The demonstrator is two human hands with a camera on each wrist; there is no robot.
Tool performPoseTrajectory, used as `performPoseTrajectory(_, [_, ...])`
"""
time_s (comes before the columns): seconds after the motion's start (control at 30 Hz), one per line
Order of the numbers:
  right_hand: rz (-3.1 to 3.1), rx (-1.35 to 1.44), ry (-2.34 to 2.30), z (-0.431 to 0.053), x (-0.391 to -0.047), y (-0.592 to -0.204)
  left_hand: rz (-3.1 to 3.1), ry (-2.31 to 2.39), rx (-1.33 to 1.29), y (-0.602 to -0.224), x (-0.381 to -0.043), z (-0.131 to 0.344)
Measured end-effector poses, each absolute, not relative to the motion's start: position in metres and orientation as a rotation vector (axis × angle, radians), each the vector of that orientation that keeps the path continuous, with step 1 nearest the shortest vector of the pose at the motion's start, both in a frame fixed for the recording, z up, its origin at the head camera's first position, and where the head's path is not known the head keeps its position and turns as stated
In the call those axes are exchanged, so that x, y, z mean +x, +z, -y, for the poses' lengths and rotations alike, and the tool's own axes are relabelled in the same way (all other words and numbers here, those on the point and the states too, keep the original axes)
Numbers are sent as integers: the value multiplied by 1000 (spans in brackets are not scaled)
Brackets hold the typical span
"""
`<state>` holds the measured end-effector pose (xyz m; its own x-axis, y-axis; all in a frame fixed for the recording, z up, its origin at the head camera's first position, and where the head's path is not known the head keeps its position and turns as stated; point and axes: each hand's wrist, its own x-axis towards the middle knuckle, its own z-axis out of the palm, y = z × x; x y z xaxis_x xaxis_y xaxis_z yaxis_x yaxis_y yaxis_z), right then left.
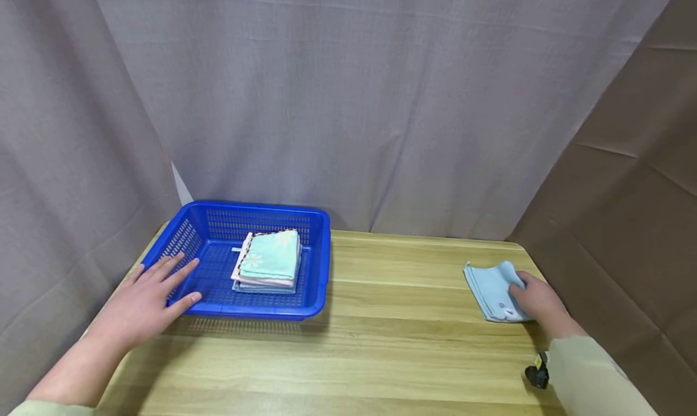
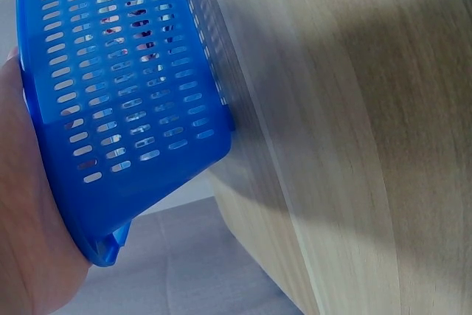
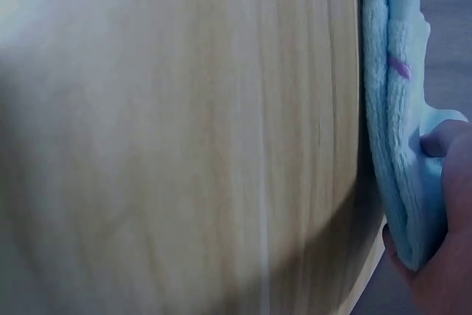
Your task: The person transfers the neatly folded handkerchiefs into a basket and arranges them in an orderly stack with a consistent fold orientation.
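Observation:
At the right end of the table my right hand (image 1: 539, 296) pinches the edge of a folded light-blue towel (image 1: 492, 289) with a small purple print. In the right wrist view the thumb lies over the towel's layers (image 3: 402, 123) and a fingertip shows beneath the fold. My left hand (image 1: 144, 298) lies with fingers spread over the near-left rim of a blue plastic basket (image 1: 325, 265). Inside the basket is a stack of folded towels (image 1: 270, 256), mint green with white flowers on top, pink and blue ones under it. The left wrist view shows the basket's slotted wall (image 2: 133, 94).
The wooden table (image 1: 392, 319) stretches between basket and towel. Grey curtain (image 1: 381, 101) hangs behind and at the left, and a brown panel (image 1: 626, 222) stands close by the right arm. A small black device (image 1: 537, 375) sits at the right wrist.

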<state>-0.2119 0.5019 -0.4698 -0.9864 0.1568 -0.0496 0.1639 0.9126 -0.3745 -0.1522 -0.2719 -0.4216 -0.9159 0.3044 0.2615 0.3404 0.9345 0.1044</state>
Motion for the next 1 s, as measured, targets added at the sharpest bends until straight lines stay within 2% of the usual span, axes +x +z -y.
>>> performPoseTrajectory(1.0, [-2970,336,-1004,-499,-197,-468,2873,-216,-472,-421,-151,272])
